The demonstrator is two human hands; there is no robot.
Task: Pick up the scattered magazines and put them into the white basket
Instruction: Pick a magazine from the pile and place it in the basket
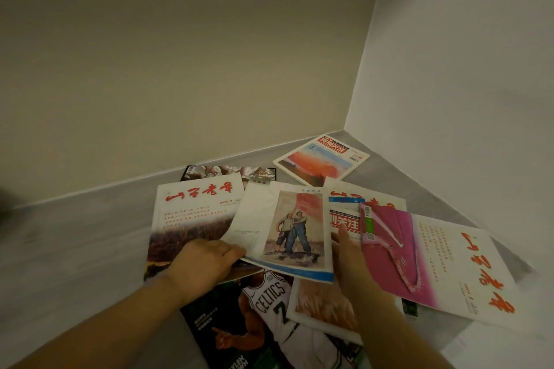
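Note:
Several magazines lie overlapping on a grey floor in a room corner. My left hand [207,263] grips the lower left edge of a magazine with a painting of two figures under a red flag [287,228], lifting it slightly. My right hand [350,255] reaches with fingers extended onto a blue and red magazine [344,219] beside a pink-cover magazine [419,260]. A white magazine with red calligraphy [192,213] sits at left. A basketball magazine [263,314] lies nearest me. Another magazine [322,160] sits alone near the corner. No white basket is in view.
Two plain walls meet at the corner [344,126] behind the pile. Bare grey floor [75,249] stretches to the left. A dark-cover magazine [227,174] lies against the back wall, partly under the others.

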